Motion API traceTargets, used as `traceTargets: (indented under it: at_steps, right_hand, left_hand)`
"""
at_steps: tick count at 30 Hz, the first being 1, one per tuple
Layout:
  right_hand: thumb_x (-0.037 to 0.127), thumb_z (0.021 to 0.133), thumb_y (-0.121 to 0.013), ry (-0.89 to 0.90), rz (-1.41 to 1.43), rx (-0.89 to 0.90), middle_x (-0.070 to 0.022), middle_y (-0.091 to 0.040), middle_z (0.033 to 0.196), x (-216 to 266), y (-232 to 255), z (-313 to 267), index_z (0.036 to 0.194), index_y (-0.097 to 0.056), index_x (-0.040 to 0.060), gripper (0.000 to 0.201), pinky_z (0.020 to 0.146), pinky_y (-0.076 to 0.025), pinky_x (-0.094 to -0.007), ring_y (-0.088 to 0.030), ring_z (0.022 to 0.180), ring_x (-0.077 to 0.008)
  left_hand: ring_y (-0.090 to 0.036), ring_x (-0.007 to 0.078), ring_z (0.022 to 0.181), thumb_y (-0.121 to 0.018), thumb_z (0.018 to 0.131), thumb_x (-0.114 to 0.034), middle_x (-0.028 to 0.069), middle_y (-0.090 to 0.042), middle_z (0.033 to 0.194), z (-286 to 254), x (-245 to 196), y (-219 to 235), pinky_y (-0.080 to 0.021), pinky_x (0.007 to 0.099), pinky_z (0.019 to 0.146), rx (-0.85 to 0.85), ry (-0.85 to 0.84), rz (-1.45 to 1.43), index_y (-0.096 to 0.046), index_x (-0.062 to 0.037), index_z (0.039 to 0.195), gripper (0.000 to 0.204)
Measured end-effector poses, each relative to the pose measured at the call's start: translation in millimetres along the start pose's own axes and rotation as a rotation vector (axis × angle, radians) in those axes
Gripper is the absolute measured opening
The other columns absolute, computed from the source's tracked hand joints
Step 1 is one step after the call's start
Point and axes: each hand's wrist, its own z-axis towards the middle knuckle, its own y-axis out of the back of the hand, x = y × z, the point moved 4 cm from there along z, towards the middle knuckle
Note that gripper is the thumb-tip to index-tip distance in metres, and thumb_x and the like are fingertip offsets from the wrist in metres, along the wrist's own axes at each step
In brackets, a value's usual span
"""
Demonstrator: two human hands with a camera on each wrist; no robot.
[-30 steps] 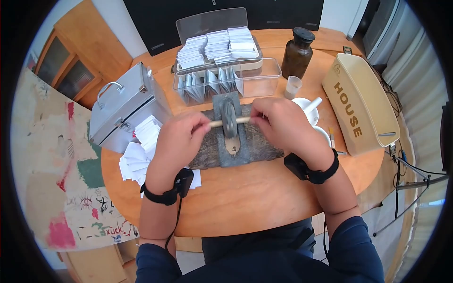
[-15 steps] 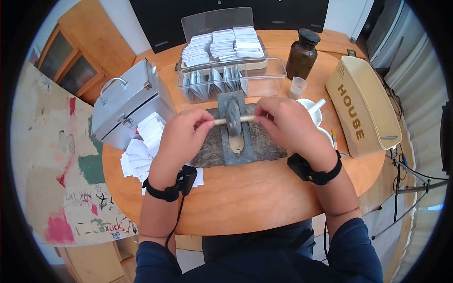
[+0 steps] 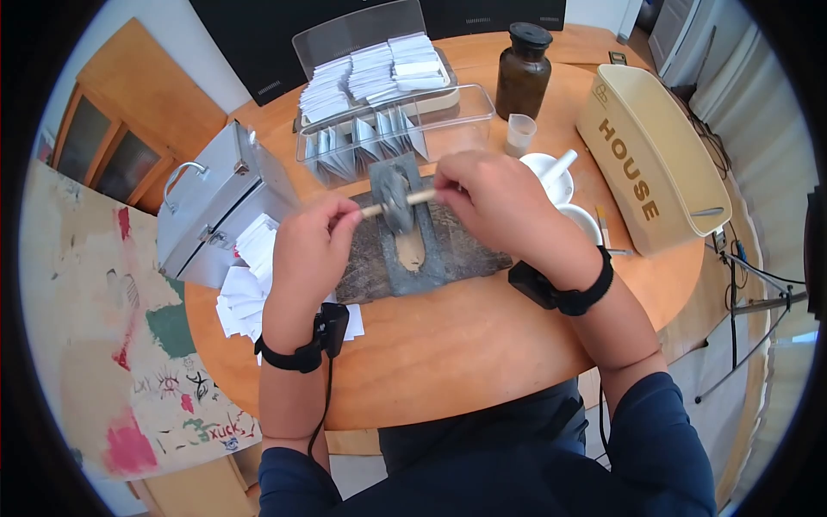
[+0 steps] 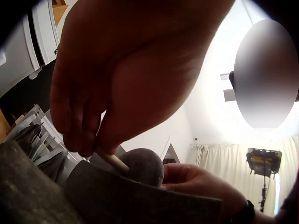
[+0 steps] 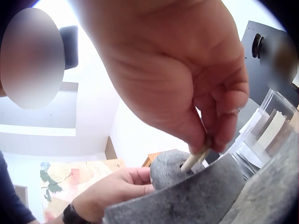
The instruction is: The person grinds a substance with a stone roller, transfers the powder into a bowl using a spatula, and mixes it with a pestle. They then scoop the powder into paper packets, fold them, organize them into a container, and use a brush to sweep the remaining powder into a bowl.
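Note:
A grey stone grinding wheel on a light wooden axle stands in a narrow stone trough. My left hand pinches the axle's left end between thumb and fingers. At the other end, my right hand pinches it the same way; the right wrist view shows the axle between those fingertips. The wheel sits toward the trough's far end, and tan powder lies in the near part. Beneath the trough is a dark weathered board.
Left stand a silver metal case and loose white paper packets. Behind are a clear plastic box with folded papers, a brown bottle and a small plastic cup. At right are a white mortar and a beige bin.
The head view has shifted and turned slightly. The wheel stands a little farther along the trough, with more powder showing in front. Both hands keep their pinch on the axle.

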Motion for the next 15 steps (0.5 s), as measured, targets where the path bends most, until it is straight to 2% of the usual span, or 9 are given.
traceTargets:
  at_steps: [3,4,6,8,9,10,11,13,15]
  right_hand:
    - [0.008,0.081,-0.070,0.049,-0.029,0.025,-0.0131,-0.067,0.073,0.7,0.6,0.4,0.081,-0.063,0.0021,0.009,0.062,-0.050,-0.0387,-0.066,0.069,-0.0318]
    - [0.008,0.081,-0.070,0.050,-0.022,0.032,-0.0131,-0.067,0.073,2.9,5.6,-0.2,0.081,-0.063,0.0021,0.009,0.062,-0.050,-0.0387,-0.066,0.069,-0.0318]
    - [0.011,0.082,-0.066,-0.030,0.106,0.298,-0.0133,-0.066,0.078,3.7,12.5,-1.4,0.080,-0.063,0.0050,0.007,0.064,-0.050,-0.0452,-0.065,0.077,-0.0354]
    - [0.010,0.082,-0.066,-0.047,0.145,0.333,-0.0132,-0.066,0.078,4.3,14.7,-1.4,0.080,-0.063,0.0049,0.006,0.065,-0.050,-0.0451,-0.065,0.077,-0.0351]
    - [0.010,0.081,-0.066,-0.070,0.181,0.361,-0.0132,-0.066,0.079,4.3,13.8,-0.9,0.080,-0.064,0.0048,0.006,0.065,-0.049,-0.0450,-0.065,0.078,-0.0348]
    - [0.010,0.081,-0.066,-0.064,0.181,0.366,-0.0132,-0.066,0.079,3.1,8.4,0.0,0.080,-0.064,0.0048,0.006,0.065,-0.049,-0.0450,-0.065,0.078,-0.0348]
    - [0.009,0.081,-0.067,-0.046,0.104,0.244,-0.0134,-0.066,0.078,-0.6,3.2,0.6,0.079,-0.064,0.0045,0.006,0.065,-0.049,-0.0446,-0.065,0.077,-0.0347]
    - [0.009,0.080,-0.068,-0.022,0.026,0.124,-0.0137,-0.067,0.077,-5.3,-2.6,0.9,0.079,-0.064,0.0041,0.006,0.065,-0.049,-0.0443,-0.065,0.076,-0.0346]
    - [0.007,0.082,-0.070,0.030,-0.035,0.057,-0.0137,-0.066,0.072,-5.5,-2.0,2.4,0.081,-0.064,0.0015,0.008,0.061,-0.049,-0.0358,-0.065,0.066,-0.0277]
  left_hand:
    - [-0.059,0.0235,0.063,-0.067,0.084,-0.008,0.0124,-0.063,0.072,-0.1,3.5,3.1,-0.046,0.0337,0.058,-0.070,-0.055,-0.007,-0.067,-0.0007,0.085,0.008]
    - [-0.060,0.0238,0.063,-0.067,0.084,-0.008,0.0123,-0.063,0.072,-2.6,1.4,4.6,-0.046,0.0339,0.058,0.030,-0.092,0.000,-0.067,-0.0011,0.086,0.007]
    - [-0.060,0.0242,0.063,-0.067,0.084,-0.008,0.0123,-0.063,0.072,-7.2,-5.8,11.7,-0.046,0.0341,0.058,0.120,-0.122,0.008,-0.067,-0.0015,0.086,0.007]
    - [-0.061,0.0262,0.066,-0.067,0.084,-0.008,0.0126,-0.063,0.074,-11.3,-10.2,12.6,-0.046,0.0352,0.060,0.304,-0.035,0.009,-0.066,-0.0015,0.087,0.007]
    - [-0.061,0.0262,0.066,-0.067,0.084,-0.008,0.0126,-0.063,0.074,-10.8,-9.3,10.7,-0.046,0.0352,0.060,0.297,-0.031,0.008,-0.066,-0.0015,0.087,0.007]
    - [-0.059,0.0206,0.065,-0.067,0.084,-0.006,0.0102,-0.063,0.074,-8.2,-9.6,9.8,-0.045,0.0316,0.060,0.196,-0.092,0.047,-0.066,0.0001,0.088,0.008]
    - [-0.056,0.0150,0.064,-0.068,0.084,-0.005,0.0079,-0.062,0.073,-6.5,-9.5,8.5,-0.045,0.0281,0.060,0.098,-0.153,0.086,-0.066,0.0016,0.089,0.008]
    - [-0.056,0.0157,0.063,-0.067,0.084,-0.005,0.0082,-0.062,0.073,-1.0,-2.4,0.9,-0.044,0.0287,0.059,-0.011,-0.153,0.072,-0.066,0.0013,0.089,0.008]
    - [-0.056,0.0163,0.063,-0.067,0.084,-0.005,0.0085,-0.062,0.073,-0.7,-1.7,4.6,-0.044,0.0292,0.058,-0.120,-0.154,0.058,-0.066,0.0011,0.089,0.008]
